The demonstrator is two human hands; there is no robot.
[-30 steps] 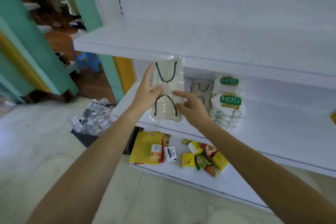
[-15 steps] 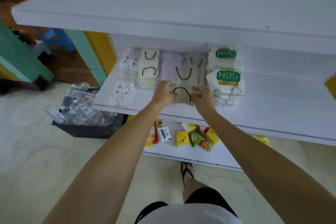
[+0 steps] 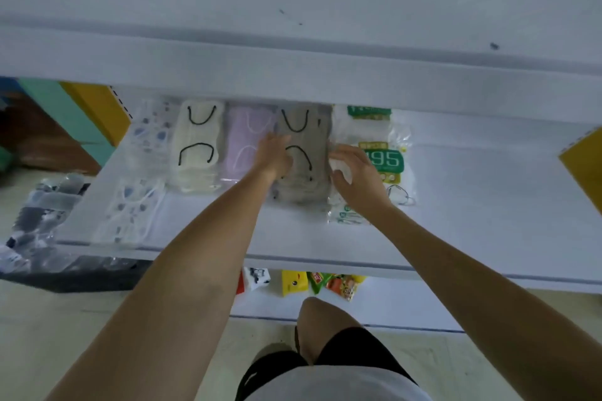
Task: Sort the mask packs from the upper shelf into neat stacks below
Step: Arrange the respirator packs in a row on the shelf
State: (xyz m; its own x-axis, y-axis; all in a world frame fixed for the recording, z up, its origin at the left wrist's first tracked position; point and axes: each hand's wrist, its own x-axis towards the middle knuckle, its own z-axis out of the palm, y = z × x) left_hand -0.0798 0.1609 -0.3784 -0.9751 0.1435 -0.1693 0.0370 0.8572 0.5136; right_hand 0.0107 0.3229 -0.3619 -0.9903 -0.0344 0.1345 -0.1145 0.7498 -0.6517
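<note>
Grey mask pack (image 3: 304, 137): probably light, limp, slick; best pinched at side edges; left hand (image 3: 273, 156) flat on it; right hand (image 3: 355, 172) alongside, hold unclear.

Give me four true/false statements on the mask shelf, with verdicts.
1. The left hand and right hand flank the grey pack. True.
2. The lilac pack lies right of the grey pack. False: it lies left of it, beside the cream pack.
3. The N95 packs end the row on the right. True.
4. The snacks share the masks' shelf. False: they lie on the shelf below.
</note>
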